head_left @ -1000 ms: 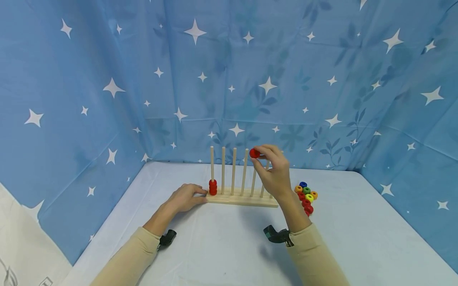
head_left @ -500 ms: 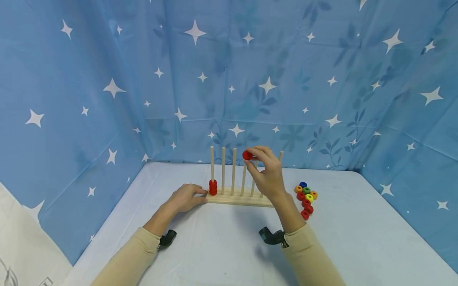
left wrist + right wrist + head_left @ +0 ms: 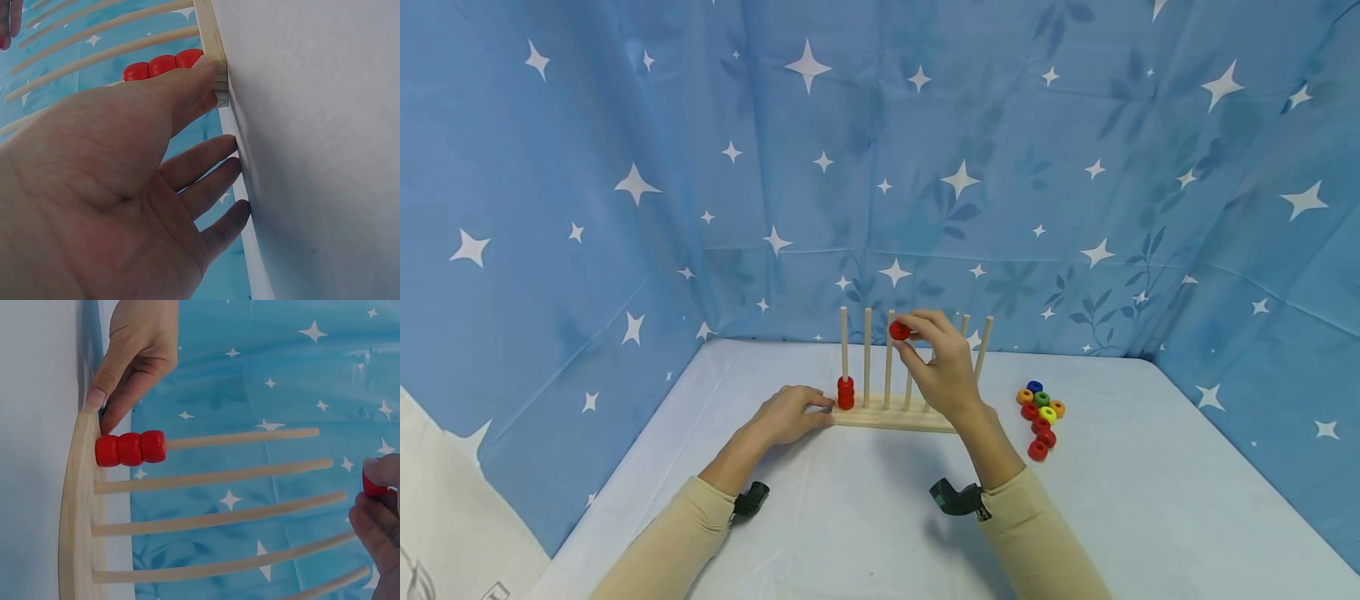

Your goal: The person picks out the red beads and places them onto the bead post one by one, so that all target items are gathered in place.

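**Red bead (image 3: 899,331) pinched near the peg tops of a wooden rack (image 3: 887,416)**

The right hand (image 3: 942,371) grasps the red bead between thumb and fingers, level with the upper ends of the pegs; the right wrist view shows it apart from the tips. The left hand (image 3: 786,414) pinches the left end of the rack's base between thumb and index finger, its other 3 fingers extended toward the white surface (image 3: 820,517). On the leftmost peg, a stack of 3 red beads (image 3: 846,394) sits down at the base, just beside the left hand. To the right of the rack lies a cluster of loose beads (image 3: 1042,414): 4 red, 2 orange, 1 yellow, 1 green, 1 blue. Behind hangs a blue curtain (image 3: 805,167) with white stars.
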A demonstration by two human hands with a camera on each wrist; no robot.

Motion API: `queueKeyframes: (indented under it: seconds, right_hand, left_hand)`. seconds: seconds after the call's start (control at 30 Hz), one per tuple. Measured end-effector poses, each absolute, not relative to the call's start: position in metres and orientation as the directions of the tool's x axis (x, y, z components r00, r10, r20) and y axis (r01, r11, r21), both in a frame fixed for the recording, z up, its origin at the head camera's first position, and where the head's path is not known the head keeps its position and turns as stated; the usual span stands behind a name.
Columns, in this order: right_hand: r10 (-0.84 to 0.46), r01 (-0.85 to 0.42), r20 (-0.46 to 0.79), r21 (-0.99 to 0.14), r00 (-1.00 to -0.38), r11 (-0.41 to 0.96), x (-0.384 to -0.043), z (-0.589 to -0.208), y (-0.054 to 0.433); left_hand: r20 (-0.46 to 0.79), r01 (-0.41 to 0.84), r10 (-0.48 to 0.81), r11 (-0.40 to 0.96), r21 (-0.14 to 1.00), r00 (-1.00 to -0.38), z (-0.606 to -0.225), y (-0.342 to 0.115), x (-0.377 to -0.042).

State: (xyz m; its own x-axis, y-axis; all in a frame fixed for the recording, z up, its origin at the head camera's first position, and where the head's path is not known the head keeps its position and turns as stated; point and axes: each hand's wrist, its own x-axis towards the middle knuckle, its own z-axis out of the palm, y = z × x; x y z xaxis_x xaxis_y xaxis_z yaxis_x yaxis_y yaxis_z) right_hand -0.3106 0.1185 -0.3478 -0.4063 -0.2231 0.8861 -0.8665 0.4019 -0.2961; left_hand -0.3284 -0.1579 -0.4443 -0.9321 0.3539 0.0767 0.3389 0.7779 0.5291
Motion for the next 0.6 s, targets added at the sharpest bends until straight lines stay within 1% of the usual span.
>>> queueKeyframes:
  seconds: [0.2, 0.37, 0.6]
  right_hand:
    - [-0.235, -0.871, 0.877, -0.317, -0.420, 0.375, -0.314, -0.351, 0.108]
    - [-0.249, -0.866, 0.865, -0.326, -0.435, 0.380, -0.315, -0.353, 0.100]
    - [-0.255, -0.871, 0.863, -0.334, -0.436, 0.360, -0.316, -0.353, 0.090]
  left_hand:
    - [0.064, 0.323, 0.342, 0.784, 0.531, -0.937, -0.444, -0.158, -0.328]
    - [0.071, 0.331, 0.348, 0.782, 0.528, -0.935, -0.444, -0.158, -0.328]
    - [0.073, 0.329, 0.343, 0.785, 0.525, -0.936, -0.444, -0.157, -0.328]
